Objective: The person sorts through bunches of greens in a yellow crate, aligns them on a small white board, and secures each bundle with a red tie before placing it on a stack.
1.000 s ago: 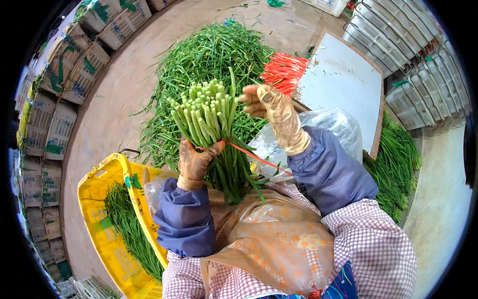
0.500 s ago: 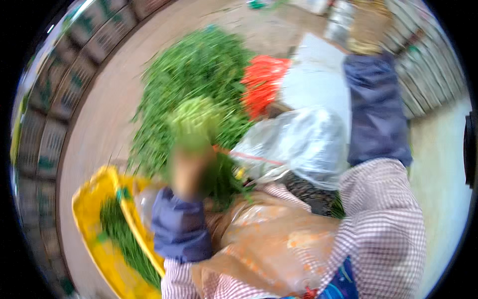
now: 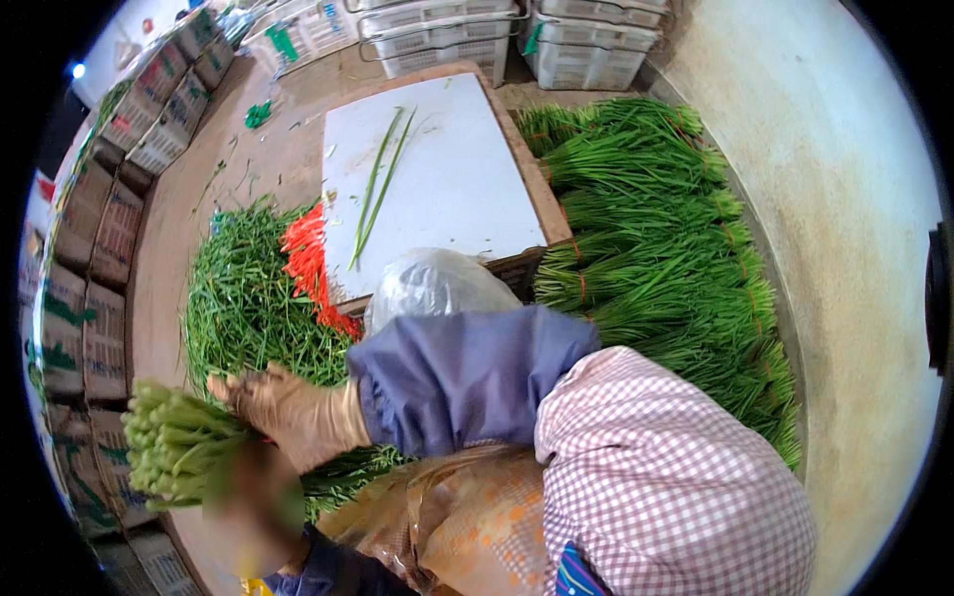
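Observation:
My left hand [image 3: 253, 507], partly smeared, is closed around a bunch of chives [image 3: 184, 442] at the lower left. The thick pale-green stem ends point left. Across my body reaches my right hand [image 3: 298, 412] in a dirty tan glove, its fingers curled beside the top of the bunch. Whatever lies between those fingers is too small to make out. Behind the hands is a loose heap of green chives [image 3: 238, 288], and red-orange ties [image 3: 308, 258] lie on its right side.
A white board [image 3: 437, 149] carries two long green stalks [image 3: 383, 189]. A clear plastic bag [image 3: 432, 283] stands at its front. Banded chive bunches [image 3: 646, 238] line the right wall [image 3: 845, 199]. White crates [image 3: 586, 50] stand at the back; stacked boxes [image 3: 99, 328] line the left.
My right arm has swung from the far right across to the bunch in my left hand. The view has turned right, bringing the banded bunches into sight; the yellow container has mostly left it.

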Motion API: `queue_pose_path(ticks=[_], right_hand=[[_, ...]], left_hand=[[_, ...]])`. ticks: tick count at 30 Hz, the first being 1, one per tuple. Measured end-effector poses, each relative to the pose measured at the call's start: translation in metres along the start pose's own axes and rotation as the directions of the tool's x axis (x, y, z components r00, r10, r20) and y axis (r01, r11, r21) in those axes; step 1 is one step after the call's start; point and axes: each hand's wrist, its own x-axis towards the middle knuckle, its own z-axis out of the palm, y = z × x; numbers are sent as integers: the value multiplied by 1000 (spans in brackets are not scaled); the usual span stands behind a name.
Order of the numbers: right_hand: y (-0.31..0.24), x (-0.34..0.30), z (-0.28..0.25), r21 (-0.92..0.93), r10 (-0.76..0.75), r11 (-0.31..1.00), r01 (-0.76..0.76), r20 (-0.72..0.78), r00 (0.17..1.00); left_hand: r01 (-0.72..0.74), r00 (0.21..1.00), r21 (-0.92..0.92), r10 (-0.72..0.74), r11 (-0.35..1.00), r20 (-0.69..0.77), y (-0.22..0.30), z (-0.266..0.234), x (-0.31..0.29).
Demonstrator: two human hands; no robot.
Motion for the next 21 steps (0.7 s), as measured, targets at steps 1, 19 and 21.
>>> queue_pose_path(ticks=[1, 19, 21], right_hand=[[9, 10, 31, 77, -144, 983, 164, -216, 966], [-1, -199, -397, -14, -277, 881, 472, -824, 493], [10, -237, -443, -16, -197, 938, 347, -847, 494]], left_hand=[[212, 973, -316, -168, 925, 160, 4, -5, 9], [342, 792, -865, 382, 367, 476, 137, 55, 164], [547, 679, -744, 316, 384, 663, 126, 61, 160]])
